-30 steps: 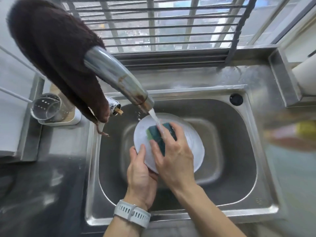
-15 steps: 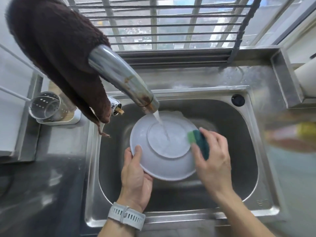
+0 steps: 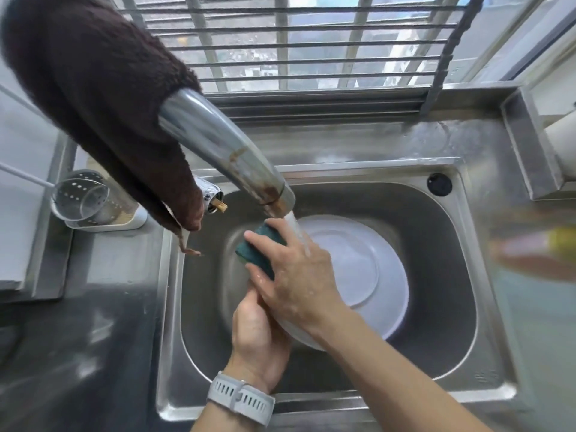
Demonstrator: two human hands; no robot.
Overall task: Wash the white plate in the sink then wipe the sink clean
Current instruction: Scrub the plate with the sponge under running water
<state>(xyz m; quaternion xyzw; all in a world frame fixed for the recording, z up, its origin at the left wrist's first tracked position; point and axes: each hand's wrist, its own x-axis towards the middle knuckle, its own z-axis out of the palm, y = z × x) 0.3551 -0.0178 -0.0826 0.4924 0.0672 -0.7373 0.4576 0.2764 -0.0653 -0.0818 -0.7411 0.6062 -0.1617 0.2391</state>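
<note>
Two hands work: left hand [image 3: 258, 335] grips white plate [image 3: 374, 275], right hand [image 3: 296, 275] pinches sponge [image 3: 252, 254]; best scrub rim under faucet [image 3: 224, 151].

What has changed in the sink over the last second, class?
The right hand swept the sponge right, then back to the white plate's left edge. The left hand kept gripping the plate; the tap kept running.
</note>
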